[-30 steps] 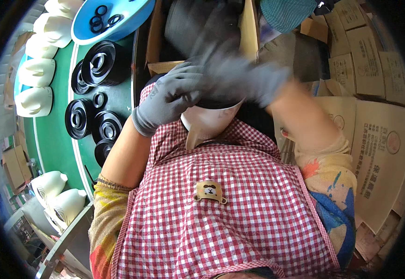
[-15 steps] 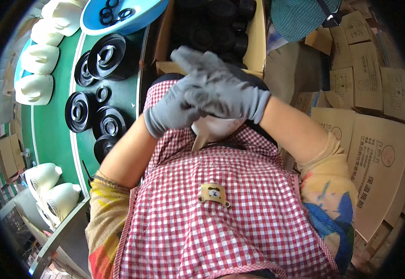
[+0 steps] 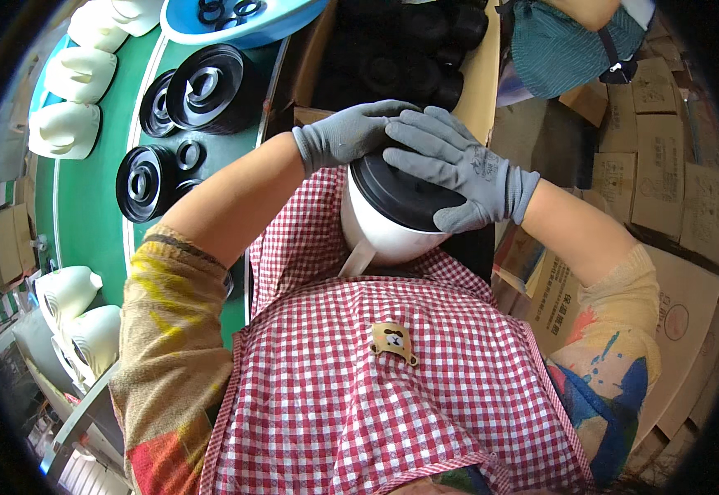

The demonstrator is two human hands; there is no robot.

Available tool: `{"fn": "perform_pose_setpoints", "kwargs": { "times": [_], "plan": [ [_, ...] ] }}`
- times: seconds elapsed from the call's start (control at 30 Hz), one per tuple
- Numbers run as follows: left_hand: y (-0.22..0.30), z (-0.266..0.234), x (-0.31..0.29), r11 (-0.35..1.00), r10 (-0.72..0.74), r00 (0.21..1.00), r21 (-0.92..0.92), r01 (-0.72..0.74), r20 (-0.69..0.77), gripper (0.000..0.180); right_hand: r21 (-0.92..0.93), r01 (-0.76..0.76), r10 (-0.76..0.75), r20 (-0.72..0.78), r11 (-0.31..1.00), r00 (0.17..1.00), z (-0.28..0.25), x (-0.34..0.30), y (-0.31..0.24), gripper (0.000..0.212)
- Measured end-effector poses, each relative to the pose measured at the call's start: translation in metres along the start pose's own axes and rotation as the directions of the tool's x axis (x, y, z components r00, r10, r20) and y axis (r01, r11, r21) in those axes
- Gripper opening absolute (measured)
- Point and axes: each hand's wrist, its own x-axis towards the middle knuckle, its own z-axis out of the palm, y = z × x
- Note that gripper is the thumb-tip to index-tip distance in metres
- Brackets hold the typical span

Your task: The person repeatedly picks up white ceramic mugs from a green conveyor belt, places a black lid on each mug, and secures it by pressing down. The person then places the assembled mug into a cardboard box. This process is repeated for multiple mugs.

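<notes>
A white rounded jug body (image 3: 380,227) rests in my lap, its pale handle (image 3: 358,258) pointing toward me. A round black plastic base (image 3: 394,194) sits on its upturned end. My right hand (image 3: 466,169), in a grey glove, lies open on this black base with the fingers spread. At the base's far left edge is my gloved left hand (image 3: 347,134), its fingers stretched out toward the right one. The left fingertips are partly hidden beside the right hand.
On the green table (image 3: 108,198) to my left stand black round parts (image 3: 146,183), cream-white jug shells (image 3: 64,130) and a blue basin (image 3: 244,29) with black rings. Ahead is a carton (image 3: 479,99) of black parts. Cardboard boxes (image 3: 656,181) stack up on the right.
My hands were stacked together over the jug. Now they have moved apart, the right one spread on the black base, which has come into sight. The view has shifted slightly.
</notes>
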Motion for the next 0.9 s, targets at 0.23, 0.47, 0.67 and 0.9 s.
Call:
{"fn": "perform_pose_setpoints", "kwargs": {
  "times": [0.23,0.47,0.67,0.9],
  "plan": [
    [-0.031,-0.008,0.004,0.952,0.219,0.976,0.218,-0.213,-0.004,0.042,-0.007,0.388,-0.318,-0.590,0.922,0.743,-0.048,0.059,0.020,0.049],
    [-0.043,-0.004,0.006,0.883,0.307,0.951,0.360,-0.301,0.043,0.043,0.049,0.017,-0.011,-0.114,0.999,0.993,0.017,0.116,-0.017,0.079],
    [-0.003,-0.025,-0.007,0.857,0.225,0.956,0.429,-0.286,0.186,0.043,0.062,0.138,-0.134,-0.068,0.988,0.989,-0.044,0.041,0.010,0.104],
    [0.006,-0.010,0.063,0.865,-0.238,0.969,0.440,0.240,-0.062,0.035,0.105,0.076,-0.076,-0.003,0.992,0.997,0.006,0.050,-0.055,0.070]
  ]
}}
